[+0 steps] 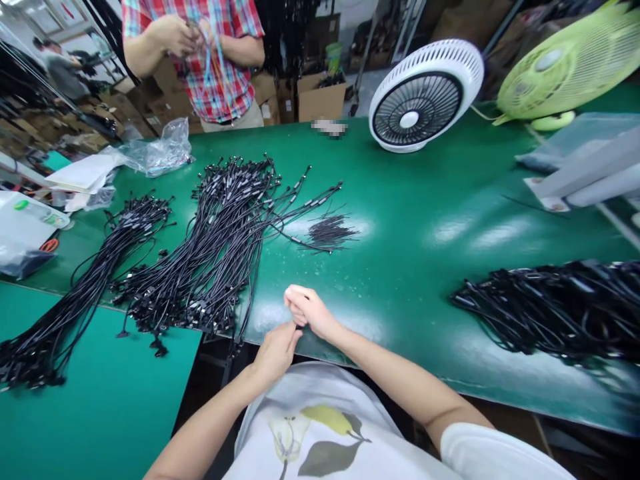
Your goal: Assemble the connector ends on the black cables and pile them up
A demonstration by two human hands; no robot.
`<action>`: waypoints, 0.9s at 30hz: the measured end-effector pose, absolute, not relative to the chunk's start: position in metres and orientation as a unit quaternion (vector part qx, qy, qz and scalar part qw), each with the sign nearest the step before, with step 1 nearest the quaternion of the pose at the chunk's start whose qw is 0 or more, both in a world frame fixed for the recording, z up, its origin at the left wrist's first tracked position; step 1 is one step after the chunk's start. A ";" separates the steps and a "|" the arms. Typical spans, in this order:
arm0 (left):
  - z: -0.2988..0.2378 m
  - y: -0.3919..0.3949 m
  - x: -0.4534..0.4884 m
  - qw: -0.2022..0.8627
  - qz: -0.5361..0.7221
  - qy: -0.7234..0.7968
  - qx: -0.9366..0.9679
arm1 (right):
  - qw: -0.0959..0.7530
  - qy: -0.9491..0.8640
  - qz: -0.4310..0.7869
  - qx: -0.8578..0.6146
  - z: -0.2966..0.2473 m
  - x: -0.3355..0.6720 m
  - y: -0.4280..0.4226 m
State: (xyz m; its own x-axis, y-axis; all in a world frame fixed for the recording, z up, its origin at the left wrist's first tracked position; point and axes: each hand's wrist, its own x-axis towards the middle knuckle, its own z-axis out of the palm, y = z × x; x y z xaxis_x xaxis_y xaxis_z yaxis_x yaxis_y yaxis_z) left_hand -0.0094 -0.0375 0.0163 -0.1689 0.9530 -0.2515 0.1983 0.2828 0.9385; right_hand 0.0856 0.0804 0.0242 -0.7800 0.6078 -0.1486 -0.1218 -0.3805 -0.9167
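Note:
My left hand (276, 350) and my right hand (309, 309) meet at the near edge of the green table (425, 220), fingers pinched together on something small and dark that I cannot make out. Just left of them lies a big pile of black cables (220, 247) with connectors. A second long bundle of black cables (85, 287) runs to the far left. A small heap of short black ties (330, 231) lies beyond my hands. Another black cable pile (555, 310) sits to the right.
A person in a plaid shirt (200, 53) stands across the table, handling a cord. A white fan (425, 97) and a green fan (570, 67) stand at the back right. Plastic bags (160, 150), papers and scissors (49, 245) lie at the left.

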 end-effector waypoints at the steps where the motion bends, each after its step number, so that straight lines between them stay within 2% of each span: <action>1: 0.015 -0.038 -0.013 0.477 0.405 0.652 0.428 | 0.200 -0.592 0.747 -0.226 0.024 0.090 0.098; 3: 0.012 -0.038 -0.020 0.517 0.418 0.649 0.370 | 0.176 -0.760 0.585 -0.223 0.027 0.099 0.145; 4: 0.011 -0.037 -0.023 0.542 0.434 0.639 0.330 | 0.190 -0.823 0.465 -0.267 0.029 0.103 0.171; 5: 0.011 -0.037 -0.025 0.563 0.457 0.626 0.288 | 0.203 -0.833 0.412 -0.309 0.029 0.104 0.196; 9: 0.016 -0.035 -0.031 0.594 0.547 0.567 0.162 | 0.169 -0.863 0.336 -0.336 0.019 0.080 0.253; 13: 0.023 -0.040 -0.035 0.631 0.556 0.531 0.103 | 0.118 -0.899 0.302 -0.294 -0.005 0.039 0.243; 17: 0.021 -0.052 -0.044 0.638 0.568 0.516 0.062 | 0.140 -0.901 0.301 -0.279 -0.017 0.031 0.230; 23: 0.021 -0.055 -0.049 0.617 0.587 0.521 0.050 | 0.258 -0.833 0.366 -0.325 -0.003 0.057 0.210; 25: 0.027 -0.048 -0.044 0.615 0.610 0.494 0.081 | 0.295 -0.768 0.462 -0.330 0.003 0.062 0.186; 27: 0.035 -0.037 -0.038 0.628 0.630 0.443 0.109 | 0.310 -0.655 0.610 -0.319 0.005 0.063 0.152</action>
State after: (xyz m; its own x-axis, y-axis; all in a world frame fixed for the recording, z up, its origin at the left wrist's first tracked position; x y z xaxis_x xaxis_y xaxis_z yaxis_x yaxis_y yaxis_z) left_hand -0.0380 -0.0373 0.0345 -0.1868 0.8881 -0.4200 -0.6954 0.1824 0.6951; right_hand 0.0630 0.1523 0.0054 -0.6035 0.7972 0.0163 0.0400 0.0506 -0.9979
